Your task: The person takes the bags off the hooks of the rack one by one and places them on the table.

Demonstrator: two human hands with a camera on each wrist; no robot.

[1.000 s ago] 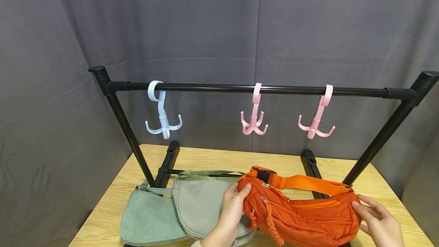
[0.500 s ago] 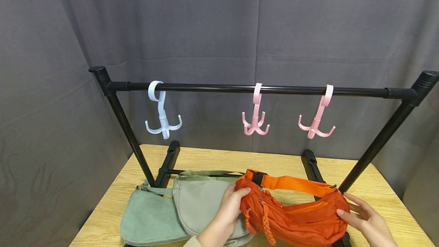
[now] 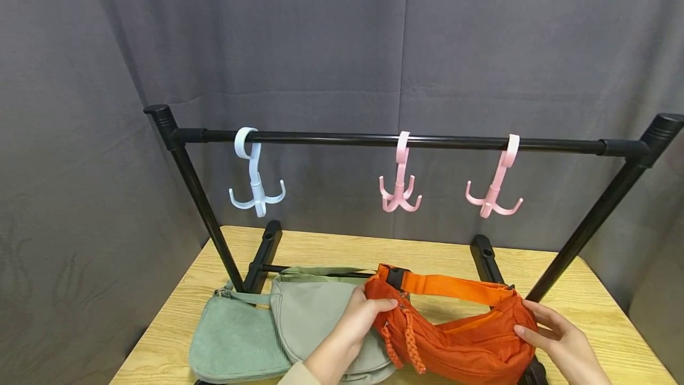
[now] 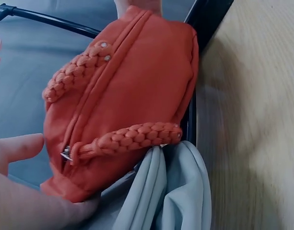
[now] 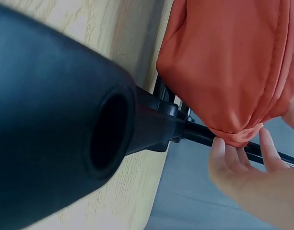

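An orange waist bag [image 3: 459,343] is held up in front of the rack by both hands, its flat orange strap [image 3: 454,287] and black buckle [image 3: 396,278] along the top. My left hand [image 3: 350,331] grips the bag's left end, thumb on the near face. At the opposite end, my right hand [image 3: 561,343] pinches the corner between thumb and fingers, as the right wrist view also shows. Two braided zipper pulls [image 4: 139,137] dangle from the front. Behind my left hand lies a grey-green bag [image 3: 304,311], partly over a green corduroy bag [image 3: 235,334].
A black rack rail [image 3: 331,139] spans above the wooden table [image 3: 342,245]. From it hang a light blue hook [image 3: 256,186], a pink hook [image 3: 399,183] and another pink hook [image 3: 494,186]. A slanted black post [image 3: 593,218] stands right of the bag.
The orange bag has shifted left and its ends have come closer together, bowing its middle. My right hand moved left with its end. Both hands keep their hold.
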